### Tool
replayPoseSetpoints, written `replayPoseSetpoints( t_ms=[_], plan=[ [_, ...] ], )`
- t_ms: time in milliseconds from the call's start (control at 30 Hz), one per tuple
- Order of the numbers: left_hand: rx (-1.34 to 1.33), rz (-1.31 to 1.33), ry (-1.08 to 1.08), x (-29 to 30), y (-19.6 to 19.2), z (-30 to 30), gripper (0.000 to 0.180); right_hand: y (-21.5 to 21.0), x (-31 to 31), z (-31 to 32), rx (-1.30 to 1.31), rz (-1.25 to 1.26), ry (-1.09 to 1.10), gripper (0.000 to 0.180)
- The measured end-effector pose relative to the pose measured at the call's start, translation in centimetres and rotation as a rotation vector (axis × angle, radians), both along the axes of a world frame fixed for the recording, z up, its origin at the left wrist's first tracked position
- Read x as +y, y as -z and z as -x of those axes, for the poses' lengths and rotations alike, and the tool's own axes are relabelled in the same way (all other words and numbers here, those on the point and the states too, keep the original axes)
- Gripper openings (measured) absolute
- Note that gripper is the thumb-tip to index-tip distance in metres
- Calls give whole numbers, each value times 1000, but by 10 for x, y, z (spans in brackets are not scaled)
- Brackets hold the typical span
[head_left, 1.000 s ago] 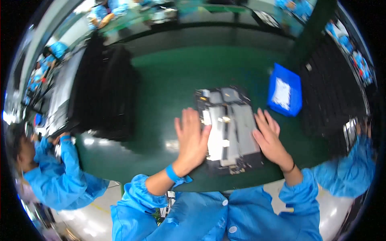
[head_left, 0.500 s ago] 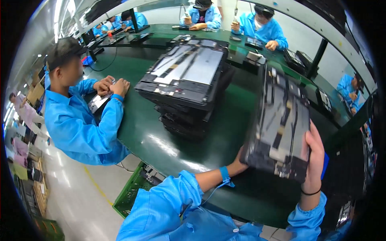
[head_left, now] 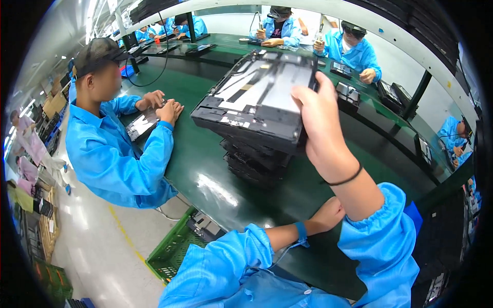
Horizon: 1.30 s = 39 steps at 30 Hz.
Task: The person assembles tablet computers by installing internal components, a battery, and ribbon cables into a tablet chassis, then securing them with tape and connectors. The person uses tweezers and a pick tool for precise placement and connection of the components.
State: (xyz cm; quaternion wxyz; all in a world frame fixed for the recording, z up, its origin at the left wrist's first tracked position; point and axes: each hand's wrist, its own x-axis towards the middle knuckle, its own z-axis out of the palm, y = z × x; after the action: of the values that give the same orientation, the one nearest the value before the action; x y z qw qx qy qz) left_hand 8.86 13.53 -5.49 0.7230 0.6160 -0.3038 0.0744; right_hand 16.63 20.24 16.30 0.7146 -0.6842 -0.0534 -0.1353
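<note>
A tall pile of opened tablets (head_left: 257, 110), showing silver batteries and dark ribbon cables on top, stands on the green table. Its upper part juts out over uneven dark layers (head_left: 257, 161) below. My right hand (head_left: 321, 110) grips the right edge of the upper part, with the thumb over the top; the fingers at the far side are partly hidden. Nearer my body, my left hand (head_left: 328, 214) hovers over the table with curled fingers and nothing seen in them. A blue wrist strap (head_left: 301, 233) circles that wrist, its cord running toward me.
On my left a co-worker (head_left: 115, 133) handles an opened tablet (head_left: 141, 127) at the table (head_left: 205, 154). A green crate (head_left: 174, 251) with parts stands below the table edge. Across the table sit other people (head_left: 354, 49). A white rail (head_left: 359, 23) runs overhead.
Both hands were on a block of opened tablets at the right; it no longer shows there. My right hand has moved left and away from me to the pile, and my left hand is off the tablets.
</note>
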Motion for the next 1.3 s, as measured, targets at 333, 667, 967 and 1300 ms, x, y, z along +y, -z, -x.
replayPoseSetpoints(
  t_ms=[333, 667, 967, 1300],
  plan=[
    [-41, -146, -112, -19, 36, -11, 21, -3, -15, 32, 343, -120, -208, 47],
    [-137, -97, -106, -15, 23, -12, 25, -6, 4, 37, 229, -407, -279, 69],
    [4, -221, -47, -7, 30, -9, 22, -15, 9, 35, 199, -550, -211, 81],
    [-111, -27, 68, 2, 37, -12, 52, -5, 49, 21, 95, -426, -5, 87]
  ],
)
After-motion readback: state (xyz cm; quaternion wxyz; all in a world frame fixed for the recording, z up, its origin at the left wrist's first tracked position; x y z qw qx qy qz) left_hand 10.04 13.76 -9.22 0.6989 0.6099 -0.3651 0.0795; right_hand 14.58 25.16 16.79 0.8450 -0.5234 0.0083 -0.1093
